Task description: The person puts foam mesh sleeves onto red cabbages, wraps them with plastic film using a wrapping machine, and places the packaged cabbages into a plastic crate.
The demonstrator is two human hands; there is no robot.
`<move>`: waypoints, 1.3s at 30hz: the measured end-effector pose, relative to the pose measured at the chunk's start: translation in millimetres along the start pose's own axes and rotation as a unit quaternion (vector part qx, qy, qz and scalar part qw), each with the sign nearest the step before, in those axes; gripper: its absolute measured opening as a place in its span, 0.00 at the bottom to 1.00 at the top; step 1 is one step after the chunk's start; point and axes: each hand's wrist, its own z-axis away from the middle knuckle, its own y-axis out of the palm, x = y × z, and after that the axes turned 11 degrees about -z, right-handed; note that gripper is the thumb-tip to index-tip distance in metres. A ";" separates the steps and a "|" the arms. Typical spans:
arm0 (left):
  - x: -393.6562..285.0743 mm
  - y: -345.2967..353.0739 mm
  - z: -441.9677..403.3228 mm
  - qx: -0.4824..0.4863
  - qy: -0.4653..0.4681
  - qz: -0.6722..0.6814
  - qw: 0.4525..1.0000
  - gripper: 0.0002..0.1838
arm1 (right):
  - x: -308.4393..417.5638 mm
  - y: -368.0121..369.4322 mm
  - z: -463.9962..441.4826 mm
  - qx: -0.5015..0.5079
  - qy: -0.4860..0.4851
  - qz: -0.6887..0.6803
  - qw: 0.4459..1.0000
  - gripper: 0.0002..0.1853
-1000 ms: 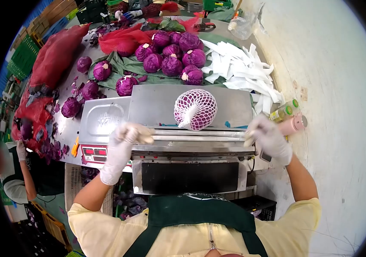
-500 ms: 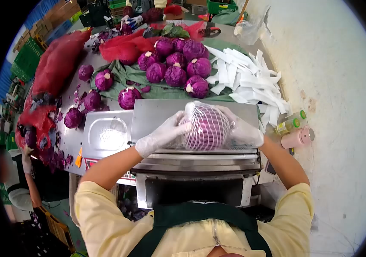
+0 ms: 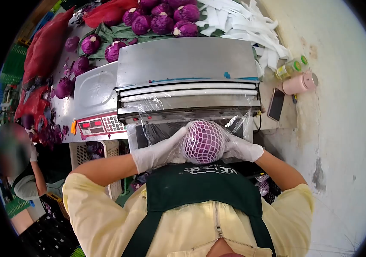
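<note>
A purple cabbage [image 3: 203,142] in a white foam net is held in front of my apron, just off the near edge of the wrapping machine [image 3: 187,60]. My gloved left hand [image 3: 164,150] grips its left side, fingers curled around it. From the right, my gloved right hand [image 3: 242,148] presses against it, also closed on it. Clear plastic film [image 3: 148,107] stretches from the machine's rollers toward the cabbage and hangs in creases around both hands. The undersides of the fingers are hidden.
A scale [image 3: 99,96] with a red keypad stands left of the machine. Behind lie loose purple cabbages [image 3: 162,23] and white foam nets [image 3: 238,21]. A phone [image 3: 276,104], pink bottle [image 3: 299,83] and wall [image 3: 337,107] are right. Another person [image 3: 26,182] works at left.
Both hands have brought the netted cabbage off the machine's top toward my body. Film now spans from the rollers to it. The view has tilted downward.
</note>
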 end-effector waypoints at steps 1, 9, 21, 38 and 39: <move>5.6 9.3 8.7 -0.106 0.018 -0.058 0.992 0.34 | -12.8 -7.3 -2.9 -0.005 -0.027 -0.032 0.999 0.45; 73.8 29.0 60.2 -0.462 0.276 -0.325 0.778 0.11 | -90.7 2.3 25.3 -0.258 -0.293 0.044 0.919 0.16; 89.7 35.6 46.0 -0.485 0.116 0.223 0.838 0.15 | -130.2 -50.3 63.8 -0.369 -0.192 -0.193 0.889 0.18; 131.7 35.7 -61.0 0.248 0.157 0.279 0.914 0.16 | -84.1 51.8 -24.3 -0.134 -0.448 0.212 0.858 0.20; 115.9 43.4 -35.1 0.225 0.174 0.190 0.940 0.15 | -77.9 64.5 -27.1 0.008 -0.350 0.099 0.931 0.22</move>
